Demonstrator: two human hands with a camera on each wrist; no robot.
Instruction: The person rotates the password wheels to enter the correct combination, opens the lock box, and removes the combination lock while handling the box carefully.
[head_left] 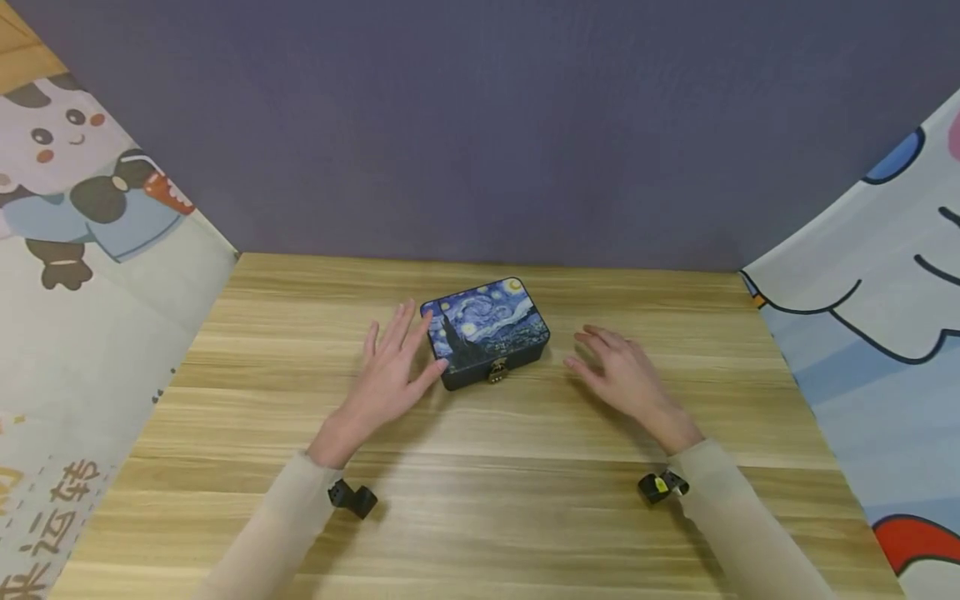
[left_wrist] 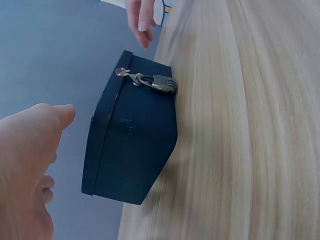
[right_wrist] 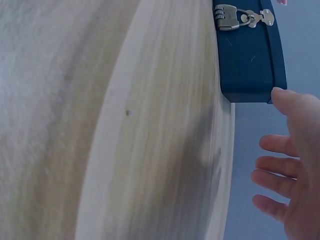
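A dark box (head_left: 495, 329) with a swirling blue night-sky painting on its lid sits at a slant on the wooden table. Its lid is down, and a small combination padlock (left_wrist: 163, 84) hangs from the metal clasp (right_wrist: 257, 18) on its front. My left hand (head_left: 390, 375) is beside the box's left end with fingers spread, thumb and fingertips overlapping the lid's edge in the head view. Off the right end is my right hand (head_left: 618, 371), its fingers loosely bent and holding nothing; a gap shows between it and the box.
The wood-grain table (head_left: 510, 517) ends at a dark grey-blue wall (head_left: 480, 133) behind the box. Cartoon-printed cloths (head_left: 90, 275) flank the table on both sides. Each wrist carries a small black camera (head_left: 352, 498) near the sleeve cuff.
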